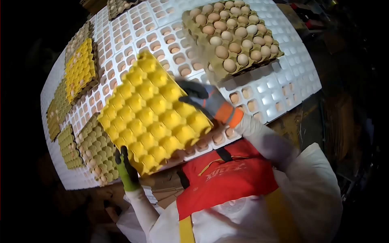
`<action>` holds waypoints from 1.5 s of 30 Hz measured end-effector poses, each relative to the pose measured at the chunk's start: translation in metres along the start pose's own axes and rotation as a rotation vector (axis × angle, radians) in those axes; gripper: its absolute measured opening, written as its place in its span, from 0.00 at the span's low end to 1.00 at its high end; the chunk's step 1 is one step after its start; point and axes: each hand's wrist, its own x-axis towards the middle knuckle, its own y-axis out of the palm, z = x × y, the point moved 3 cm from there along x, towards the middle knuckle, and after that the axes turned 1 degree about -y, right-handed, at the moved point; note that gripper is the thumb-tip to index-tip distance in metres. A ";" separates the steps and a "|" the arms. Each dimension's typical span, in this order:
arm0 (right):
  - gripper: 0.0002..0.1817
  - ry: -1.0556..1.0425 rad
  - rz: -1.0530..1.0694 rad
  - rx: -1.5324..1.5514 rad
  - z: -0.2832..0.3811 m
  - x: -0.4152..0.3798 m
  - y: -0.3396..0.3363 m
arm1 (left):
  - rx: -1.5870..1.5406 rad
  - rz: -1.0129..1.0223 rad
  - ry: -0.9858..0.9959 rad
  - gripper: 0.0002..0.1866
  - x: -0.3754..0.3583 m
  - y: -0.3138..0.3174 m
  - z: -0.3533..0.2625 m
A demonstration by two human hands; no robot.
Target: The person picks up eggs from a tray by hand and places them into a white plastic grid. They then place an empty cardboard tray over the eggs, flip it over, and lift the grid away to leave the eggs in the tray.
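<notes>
Darkness surrounds the broad spread of white compartment trays [269, 99], many of their cells filled with eggs [185, 71]. At centre frame we hold the yellow egg tray [152, 108], no eggs showing in its cups: our left hand [128, 172] is closed on its lower-left edge, our right hand [204, 97] on its right edge. It looks light, fairly stiff, easiest gripped by opposite edges. Upper right, the loaded brown tray [214, 67] seems heavier and fragile, needing support underneath.

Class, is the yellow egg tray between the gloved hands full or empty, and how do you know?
Empty: no egg sits anywhere on the visible face of the yellow tray.
</notes>
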 end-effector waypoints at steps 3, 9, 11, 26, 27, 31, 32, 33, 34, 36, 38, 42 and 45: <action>0.27 -0.349 0.164 0.071 0.078 0.027 -0.038 | -0.214 -0.173 0.061 0.25 0.023 0.001 0.064; 0.21 -0.410 -0.320 -0.078 0.133 -0.051 -0.194 | -0.833 -0.432 -0.172 0.27 0.072 0.091 -0.030; 0.21 -0.201 -0.437 -0.081 0.102 -0.076 -0.248 | -0.866 -0.558 -0.049 0.27 0.083 0.123 -0.029; 0.26 -0.466 -0.123 -1.410 0.113 -0.026 -0.214 | -0.527 -0.498 0.197 0.25 0.106 0.242 -0.132; 0.28 -0.503 -0.075 -1.576 0.109 -0.012 -0.206 | -0.389 -0.191 0.276 0.24 0.083 0.263 -0.188; 0.29 -0.369 0.162 -1.434 0.078 0.008 -0.202 | 0.570 0.157 0.759 0.25 0.031 0.315 -0.285; 0.29 -0.414 0.147 -1.419 0.080 0.006 -0.204 | 0.590 0.157 0.761 0.24 0.026 0.326 -0.277; 0.28 -0.458 0.134 -1.406 0.085 0.004 -0.206 | 0.608 0.157 0.763 0.23 0.024 0.333 -0.271; 0.24 -0.530 0.107 -1.338 0.093 0.000 -0.209 | 0.563 0.158 0.732 0.23 0.024 0.335 -0.267; 0.22 -0.395 -0.037 -0.699 0.110 -0.001 -0.228 | 0.471 0.158 0.674 0.24 0.033 0.333 -0.268; 0.21 -0.303 -0.166 -0.344 0.125 -0.006 -0.247 | 0.317 0.259 0.592 0.22 0.042 0.323 -0.270; 0.25 -0.277 0.039 -1.170 0.149 0.002 -0.247 | -0.011 0.386 0.468 0.21 0.062 0.308 -0.262; 0.25 -0.091 0.301 -1.877 0.130 0.017 -0.217 | -0.671 0.516 -0.055 0.19 0.071 0.294 -0.242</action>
